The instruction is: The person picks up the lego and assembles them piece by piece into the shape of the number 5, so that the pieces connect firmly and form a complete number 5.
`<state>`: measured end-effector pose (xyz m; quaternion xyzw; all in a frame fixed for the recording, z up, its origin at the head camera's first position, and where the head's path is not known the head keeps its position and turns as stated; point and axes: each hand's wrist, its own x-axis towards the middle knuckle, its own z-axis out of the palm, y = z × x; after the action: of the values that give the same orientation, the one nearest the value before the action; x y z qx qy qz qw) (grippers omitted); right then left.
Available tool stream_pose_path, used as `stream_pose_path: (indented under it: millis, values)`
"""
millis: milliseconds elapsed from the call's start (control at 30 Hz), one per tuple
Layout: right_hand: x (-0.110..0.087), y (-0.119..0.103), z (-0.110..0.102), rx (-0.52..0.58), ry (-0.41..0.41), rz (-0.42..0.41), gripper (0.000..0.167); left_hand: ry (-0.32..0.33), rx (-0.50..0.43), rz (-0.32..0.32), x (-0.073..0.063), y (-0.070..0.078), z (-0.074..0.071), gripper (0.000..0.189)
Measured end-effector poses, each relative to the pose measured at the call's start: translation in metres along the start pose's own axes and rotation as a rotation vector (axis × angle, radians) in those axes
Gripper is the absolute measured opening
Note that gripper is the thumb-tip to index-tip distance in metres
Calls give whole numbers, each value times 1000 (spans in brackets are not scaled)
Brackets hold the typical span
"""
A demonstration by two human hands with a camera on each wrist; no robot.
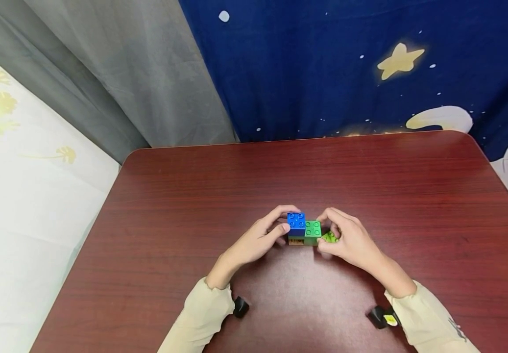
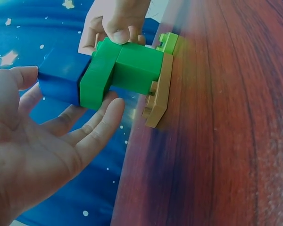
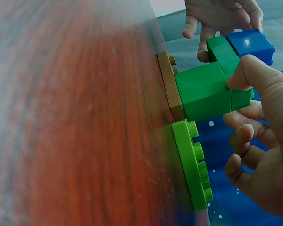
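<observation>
Toy building bricks stand stacked: a tan plate (image 3: 170, 87) at the bottom, a thick green block (image 3: 203, 89) on it, a flatter green brick (image 2: 97, 77) above, and a blue brick (image 1: 296, 221) on top at the left, overhanging. My left hand (image 1: 255, 241) pinches the blue brick between thumb and index finger; its other fingers reach below the overhang. With thumb and index finger, my right hand (image 1: 351, 242) grips the green bricks from the right. A lime green plate (image 3: 191, 165) lies on the table beside the tan plate, partly under my right hand.
The bricks stand on a reddish-brown wooden table (image 1: 218, 186). Behind its far edge hang a grey curtain (image 1: 148, 59) and a dark blue curtain (image 1: 315, 63) with stars. Black devices (image 1: 240, 307) sit at both wrists.
</observation>
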<state>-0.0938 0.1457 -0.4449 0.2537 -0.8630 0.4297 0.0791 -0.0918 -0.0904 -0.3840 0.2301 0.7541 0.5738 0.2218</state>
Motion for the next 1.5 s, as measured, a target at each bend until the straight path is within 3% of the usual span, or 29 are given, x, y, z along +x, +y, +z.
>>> stream_pose_path:
  millis: [633,1167,1500]
  values:
    - [-1,0,2,-3,-2,-3,35,-43,23,38,-1,2,-2,33]
    - [0,0,1,-12,-3,-6,35,-112,-48,91,1,-8,-7,34]
    - [1,0,0,-14,1,-2,35,-129,-25,95,2,-9,-10,35]
